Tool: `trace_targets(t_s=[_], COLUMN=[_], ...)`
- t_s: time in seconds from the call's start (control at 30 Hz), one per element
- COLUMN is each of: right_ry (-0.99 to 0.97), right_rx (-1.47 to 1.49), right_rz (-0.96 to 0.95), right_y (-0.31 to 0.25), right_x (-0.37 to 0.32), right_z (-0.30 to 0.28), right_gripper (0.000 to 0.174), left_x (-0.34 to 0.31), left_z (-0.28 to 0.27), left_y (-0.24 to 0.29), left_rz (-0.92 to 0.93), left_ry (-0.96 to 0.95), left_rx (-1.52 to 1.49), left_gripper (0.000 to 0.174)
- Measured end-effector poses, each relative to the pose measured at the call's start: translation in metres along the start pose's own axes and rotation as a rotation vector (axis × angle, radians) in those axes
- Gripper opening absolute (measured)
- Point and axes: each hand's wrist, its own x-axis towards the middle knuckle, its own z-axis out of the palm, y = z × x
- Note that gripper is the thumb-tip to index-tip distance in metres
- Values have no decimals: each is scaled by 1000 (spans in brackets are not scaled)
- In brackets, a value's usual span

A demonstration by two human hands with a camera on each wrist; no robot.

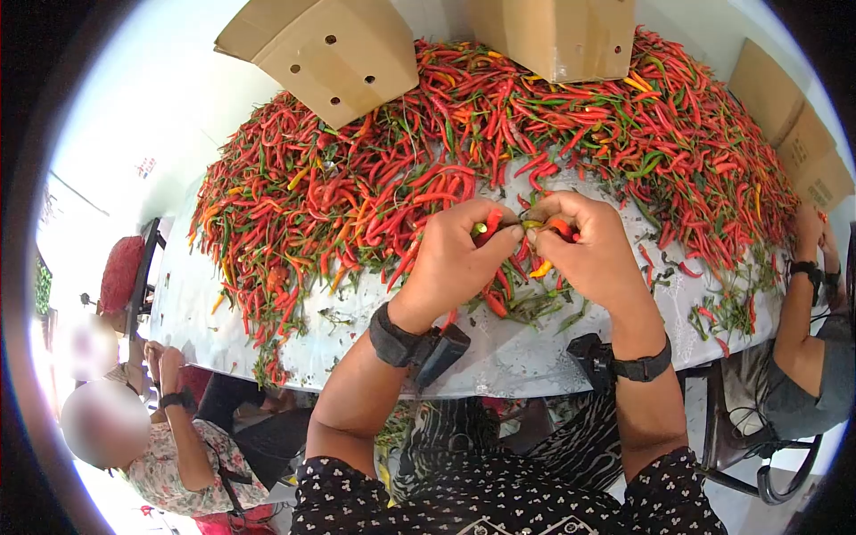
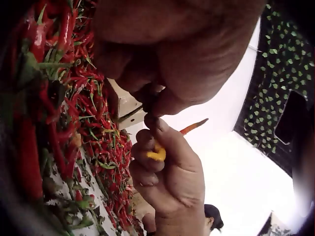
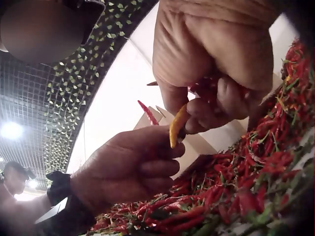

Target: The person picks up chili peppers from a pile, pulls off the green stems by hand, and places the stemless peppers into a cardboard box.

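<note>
Both hands meet fingertip to fingertip above a table heaped with chili peppers. My left hand (image 1: 459, 263) holds a red chili (image 1: 486, 228) in its curled fingers; the tip of a red chili (image 3: 147, 112) juts out past that hand in the right wrist view. My right hand (image 1: 593, 254) grips several chilies, among them an orange-red chili (image 1: 560, 228). Between the two hands a yellow chili (image 3: 178, 126) is pinched in the right fingertips, with the left fingertips right at it. A yellow chili end (image 2: 156, 155) shows among the right fingers in the left wrist view.
A broad heap of red chilies (image 1: 312, 196) curves round the table's far side. Two cardboard boxes stand at the back, one box (image 1: 348, 62) left of centre. Stem scraps (image 1: 535, 308) litter the tabletop (image 1: 499, 352). Other people sit at left and right.
</note>
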Motion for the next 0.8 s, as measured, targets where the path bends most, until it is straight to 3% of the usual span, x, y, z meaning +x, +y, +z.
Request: trace_targets(t_s=[0.17,0.23,0.37,0.43,0.53,0.6,0.67,0.8], right_ry=[34,-28,-46,-136,-159,-140,-121,-145], right_rx=[-35,47,87,336,484,484,484,448], right_rz=[-114,17,-39,182,228,237,244,249], right_y=[9,1,7,0,5,4,2,0], right_x=[2,1,3,2,3,2,2,2], right_z=[3,1,-1,-4,-6,-6,-5,-6], right_gripper=[15,16,14,15,17,18,20,19], left_x=[-2,-2,-3,-2,-1,-1,-2,-3], left_z=[-1,-2,-3,-3,3,3,-1,-2], left_y=[-4,-2,-1,-1,-6,-5,5,6], left_rz=[15,28,23,-9,18,77,-73,-92], left_ry=[-60,-47,-22,-32,-4,39,-57,-31], left_rx=[108,114,54,-8,-103,-136,-145,-110], left_gripper=[13,12,12,12,13,15,16,16])
